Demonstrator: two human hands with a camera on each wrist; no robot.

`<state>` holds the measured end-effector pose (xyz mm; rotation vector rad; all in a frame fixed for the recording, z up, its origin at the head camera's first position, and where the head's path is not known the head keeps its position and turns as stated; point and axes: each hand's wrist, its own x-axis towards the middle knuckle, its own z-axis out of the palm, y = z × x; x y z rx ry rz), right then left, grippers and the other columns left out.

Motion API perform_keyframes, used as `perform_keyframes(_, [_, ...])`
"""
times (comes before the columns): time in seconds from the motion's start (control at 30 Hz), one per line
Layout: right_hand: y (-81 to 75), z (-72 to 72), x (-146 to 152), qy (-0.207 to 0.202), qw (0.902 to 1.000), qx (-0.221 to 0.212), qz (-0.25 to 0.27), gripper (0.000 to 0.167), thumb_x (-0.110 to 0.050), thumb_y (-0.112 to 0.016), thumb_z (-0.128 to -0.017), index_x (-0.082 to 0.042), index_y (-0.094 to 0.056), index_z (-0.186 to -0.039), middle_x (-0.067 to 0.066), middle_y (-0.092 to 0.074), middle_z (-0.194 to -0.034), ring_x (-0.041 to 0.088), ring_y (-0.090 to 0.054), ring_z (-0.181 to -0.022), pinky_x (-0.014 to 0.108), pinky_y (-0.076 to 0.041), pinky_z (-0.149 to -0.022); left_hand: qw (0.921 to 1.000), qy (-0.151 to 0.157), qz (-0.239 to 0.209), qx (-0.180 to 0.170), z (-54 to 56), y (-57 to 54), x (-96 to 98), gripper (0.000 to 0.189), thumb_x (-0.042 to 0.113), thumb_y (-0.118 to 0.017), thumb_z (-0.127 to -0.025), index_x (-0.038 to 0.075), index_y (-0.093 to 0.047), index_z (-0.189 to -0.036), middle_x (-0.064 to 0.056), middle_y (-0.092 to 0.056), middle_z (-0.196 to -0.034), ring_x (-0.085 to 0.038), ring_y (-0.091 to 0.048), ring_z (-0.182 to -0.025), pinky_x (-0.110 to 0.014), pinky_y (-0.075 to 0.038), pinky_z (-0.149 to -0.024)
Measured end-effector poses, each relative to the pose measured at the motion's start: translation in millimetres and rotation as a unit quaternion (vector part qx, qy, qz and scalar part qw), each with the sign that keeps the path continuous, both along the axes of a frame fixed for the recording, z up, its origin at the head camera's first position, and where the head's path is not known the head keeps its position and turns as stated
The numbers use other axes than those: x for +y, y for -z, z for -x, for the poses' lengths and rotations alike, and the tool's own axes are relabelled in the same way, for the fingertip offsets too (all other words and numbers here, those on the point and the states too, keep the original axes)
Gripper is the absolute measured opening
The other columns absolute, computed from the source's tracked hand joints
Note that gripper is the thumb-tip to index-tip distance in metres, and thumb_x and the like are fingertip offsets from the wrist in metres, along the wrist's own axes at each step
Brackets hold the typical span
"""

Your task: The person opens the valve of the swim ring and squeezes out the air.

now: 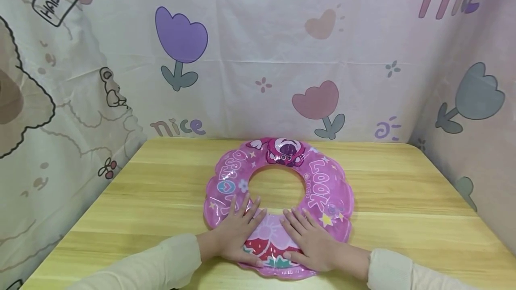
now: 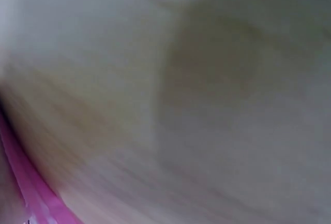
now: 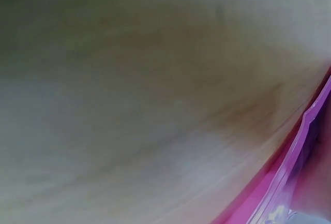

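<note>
A pink inflatable swim ring (image 1: pixel 322 178) lies flat on the wooden table, printed with a bear, lettering, stars and strawberries. My left hand (image 1: pixel 238 232) rests on the near left part of the ring, its fingers spread and straight. Across the strawberry print, my right hand (image 1: pixel 312 240) lies on the near right part, also with fingers extended. Both palms face down on the plastic. In the left wrist view a strip of the pink ring (image 2: pixel 31 188) shows at the lower left corner; the right wrist view has its shiny edge (image 3: pixel 284 177) at the lower right.
The light wooden table (image 1: pixel 161 178) extends around the ring on all sides. Behind it hangs a pale cloth (image 1: pixel 250 26) printed with tulips and words, and similar cloth covers the left and right sides.
</note>
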<state>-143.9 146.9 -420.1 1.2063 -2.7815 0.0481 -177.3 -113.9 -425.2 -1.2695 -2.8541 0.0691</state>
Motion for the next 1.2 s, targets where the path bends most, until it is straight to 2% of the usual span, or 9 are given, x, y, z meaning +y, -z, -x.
perform_keyframes(0.13, [-2.2,0.1,-0.5,0.002,0.9998,-0.019,0.004,0.069,-0.054,-0.032,-0.096,-0.005,-0.030,-0.144,0.017,-0.026,-0.151,0.036,-0.024,-0.140,0.037,0.007,-0.115,0.9996,-0.006,-0.002,-0.027,0.8,0.2,-0.6,0.108,0.084,-0.040,-0.071,0.015,-0.013,-0.150,-0.017,-0.002,-0.156,-0.046,-0.002,-0.141,-0.069,-0.004,-0.107])
perform_keyframes(0.3, [-6.1,1.3,-1.3,0.001,0.9988,-0.048,0.001,0.070,-0.054,-0.033,-0.095,-0.004,-0.029,-0.145,0.018,-0.024,-0.152,0.036,-0.022,-0.140,0.053,-0.019,-0.111,0.9977,-0.010,-0.011,-0.065,2.3,-1.2,-1.7,0.107,0.084,-0.037,-0.072,0.016,-0.011,-0.150,-0.015,0.002,-0.157,-0.045,0.001,-0.141,-0.068,-0.002,-0.108])
perform_keyframes(0.53, [-10.0,4.9,0.2,0.003,0.9956,-0.093,-0.011,0.072,-0.056,-0.030,-0.095,-0.006,-0.025,-0.146,0.016,-0.018,-0.154,0.036,-0.016,-0.142,0.052,-0.015,-0.113,0.9959,-0.023,-0.014,-0.086,3.0,-7.2,0.8,0.104,0.082,-0.042,-0.072,0.017,-0.016,-0.150,-0.013,-0.002,-0.157,-0.044,-0.002,-0.141,-0.069,-0.004,-0.108])
perform_keyframes(0.63, [-11.4,7.8,3.1,-0.003,0.9963,-0.085,-0.015,0.072,-0.056,-0.030,-0.095,-0.006,-0.026,-0.146,0.016,-0.020,-0.154,0.036,-0.018,-0.141,0.052,-0.016,-0.113,0.9960,-0.030,-0.008,-0.084,2.2,-9.2,4.3,0.104,0.081,-0.042,-0.072,0.018,-0.016,-0.150,-0.014,-0.004,-0.157,-0.045,-0.003,-0.141,-0.068,-0.003,-0.108])
perform_keyframes(0.7, [-10.8,11.0,6.6,-0.010,0.9973,-0.072,-0.012,0.071,-0.056,-0.032,-0.095,-0.006,-0.028,-0.145,0.016,-0.022,-0.153,0.036,-0.020,-0.141,0.046,-0.006,-0.116,0.9957,-0.034,-0.009,-0.086,1.6,-10.4,7.6,0.103,0.081,-0.043,-0.073,0.017,-0.016,-0.150,-0.015,-0.005,-0.156,-0.045,-0.003,-0.141,-0.068,-0.002,-0.108])
perform_keyframes(0.8, [-11.1,15.7,11.0,-0.020,0.9979,-0.060,-0.011,0.071,-0.056,-0.034,-0.094,-0.006,-0.029,-0.145,0.016,-0.023,-0.153,0.036,-0.021,-0.141,0.046,-0.006,-0.116,0.9953,-0.042,-0.011,-0.087,1.1,-12.6,12.3,0.101,0.080,-0.040,-0.074,0.016,-0.018,-0.149,-0.017,-0.007,-0.155,-0.045,-0.002,-0.141,-0.068,0.000,-0.108])
perform_keyframes(0.93, [-7.3,21.8,16.5,-0.038,0.9985,-0.038,-0.011,0.073,-0.057,-0.033,-0.094,-0.005,-0.029,-0.145,0.015,-0.023,-0.153,0.035,-0.021,-0.141,0.041,0.002,-0.116,0.9989,-0.025,0.011,-0.039,2.2,-16.9,14.5,0.098,0.080,-0.035,-0.077,0.013,-0.025,-0.147,-0.018,-0.019,-0.153,-0.045,-0.010,-0.140,-0.067,-0.002,-0.108])
perform_keyframes(1.03, [-3.3,26.6,23.1,-0.063,0.9979,0.007,-0.013,0.072,-0.057,-0.034,-0.094,-0.005,-0.032,-0.144,0.015,-0.027,-0.152,0.035,-0.025,-0.139,0.028,0.019,-0.113,0.9991,0.002,0.037,0.020,3.4,-21.3,13.2,0.093,0.078,-0.035,-0.079,0.013,-0.031,-0.145,-0.017,-0.030,-0.150,-0.043,-0.019,-0.139,-0.066,-0.006,-0.109])
perform_keyframes(1.2, [-4.0,33.6,36.5,-0.094,0.9936,0.059,-0.023,0.067,-0.054,-0.037,-0.094,-0.006,-0.037,-0.142,0.014,-0.034,-0.149,0.035,-0.032,-0.136,0.025,0.022,-0.112,0.9975,0.033,0.050,0.038,0.1,-24.1,7.8,0.087,0.075,-0.036,-0.081,0.017,-0.030,-0.146,-0.014,-0.032,-0.149,-0.039,-0.026,-0.138,-0.062,-0.012,-0.111])
